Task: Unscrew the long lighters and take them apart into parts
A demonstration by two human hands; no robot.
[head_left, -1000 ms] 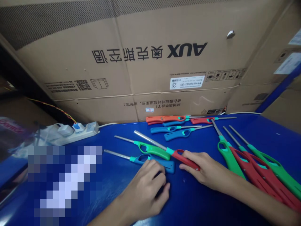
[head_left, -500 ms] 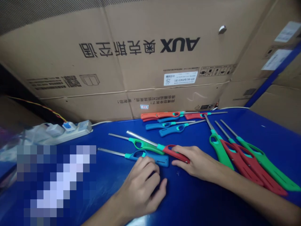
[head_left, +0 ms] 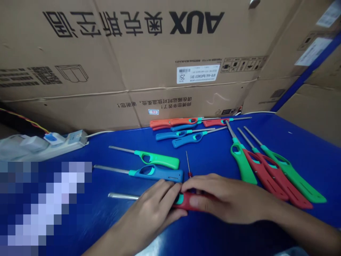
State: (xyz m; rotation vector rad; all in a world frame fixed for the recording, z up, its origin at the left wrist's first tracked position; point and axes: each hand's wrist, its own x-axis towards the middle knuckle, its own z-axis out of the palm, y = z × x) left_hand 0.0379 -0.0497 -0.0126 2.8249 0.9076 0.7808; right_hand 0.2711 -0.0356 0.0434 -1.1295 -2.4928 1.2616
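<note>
Near the table's [head_left: 234, 234] front edge, both hands, left hand [head_left: 156, 209] and right hand [head_left: 226, 199], apparently pinch the red lighter [head_left: 186, 202].

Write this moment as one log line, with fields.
left hand: on red lighter | right hand: on same lighter | lighter: lies on blue table | nearby: small screwdriver

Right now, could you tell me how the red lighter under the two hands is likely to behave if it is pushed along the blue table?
The red lighter looks stiff: plastic handle, straight metal tube. Its flat handle lies flush on the blue table, so it would probably slide rather than roll. It seems light for its length, and the left hand and right hand cover only its handle, so the tube end may swing.
</note>
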